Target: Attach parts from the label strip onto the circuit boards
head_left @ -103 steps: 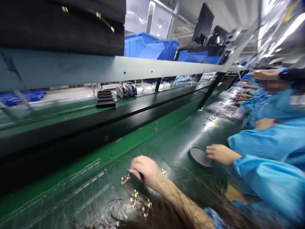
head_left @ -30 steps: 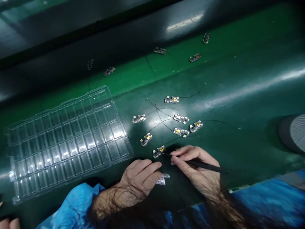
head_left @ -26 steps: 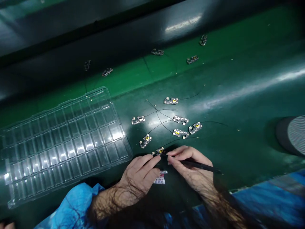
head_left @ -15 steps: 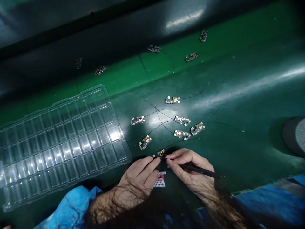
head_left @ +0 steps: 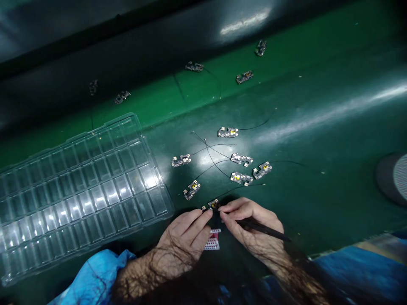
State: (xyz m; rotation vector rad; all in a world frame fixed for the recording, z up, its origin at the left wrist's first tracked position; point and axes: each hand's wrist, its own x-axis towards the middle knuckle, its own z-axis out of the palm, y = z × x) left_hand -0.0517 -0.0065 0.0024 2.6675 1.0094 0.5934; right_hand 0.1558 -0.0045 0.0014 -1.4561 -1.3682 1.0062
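Note:
My left hand (head_left: 184, 237) rests low on the dark green mat, its fingertips touching a small circuit board (head_left: 210, 205) with a thin black wire. Under its fingers lies a small red-and-white sticker sheet (head_left: 212, 242). My right hand (head_left: 251, 224) holds a thin black tool (head_left: 263, 228), and its fingertips meet the same board from the right. Several more small wired boards (head_left: 241, 160) lie scattered on the mat just beyond my hands.
A clear plastic tray (head_left: 79, 186) with many small empty cells lies to the left. More small boards (head_left: 244, 77) sit on the brighter green belt further back. A dark round pad (head_left: 392, 178) shows at the right edge. Hair strands hang across the bottom.
My left fingers have stretched forward from the sticker sheet to the nearest board, and my right fingertips have closed in on it. The belt's far boards have drifted left.

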